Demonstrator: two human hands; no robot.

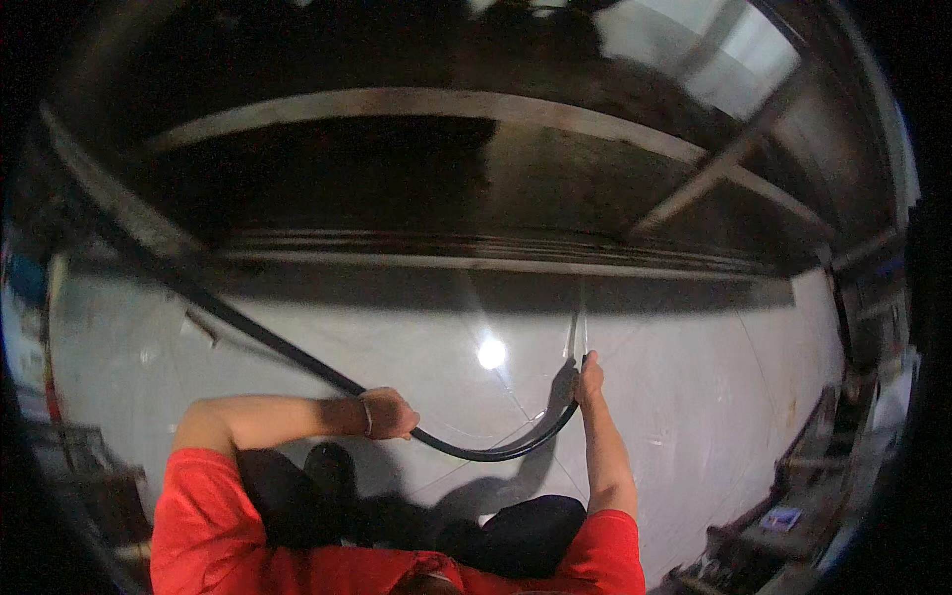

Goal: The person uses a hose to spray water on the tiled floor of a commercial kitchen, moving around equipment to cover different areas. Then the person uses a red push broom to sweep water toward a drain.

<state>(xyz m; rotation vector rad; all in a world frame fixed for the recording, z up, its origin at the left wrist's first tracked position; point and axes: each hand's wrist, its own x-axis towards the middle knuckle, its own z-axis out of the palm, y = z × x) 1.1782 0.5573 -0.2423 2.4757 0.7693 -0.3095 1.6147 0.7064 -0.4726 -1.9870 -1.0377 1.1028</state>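
Note:
A long, flexible black tube or strip (494, 454) bends in a U shape between my hands. My left hand (390, 413) is closed around it, back of the hand upward, with a thin band on the wrist. From there the black length runs straight up and left until it blurs against a pale bar. On the right, my right hand (590, 378) grips it where it rises from the bend, thumb up. Whether it continues past this hand cannot be made out clearly. The bend hangs in front of my knees, over a glossy tiled floor (684, 357).
A dark framed structure with a pale crossbar (401, 103) and a low ridged rail (491, 262) spans the far side. A small flat piece (201, 329) lies on the floor at left. Cluttered shelving with a small packet (779, 518) stands at right.

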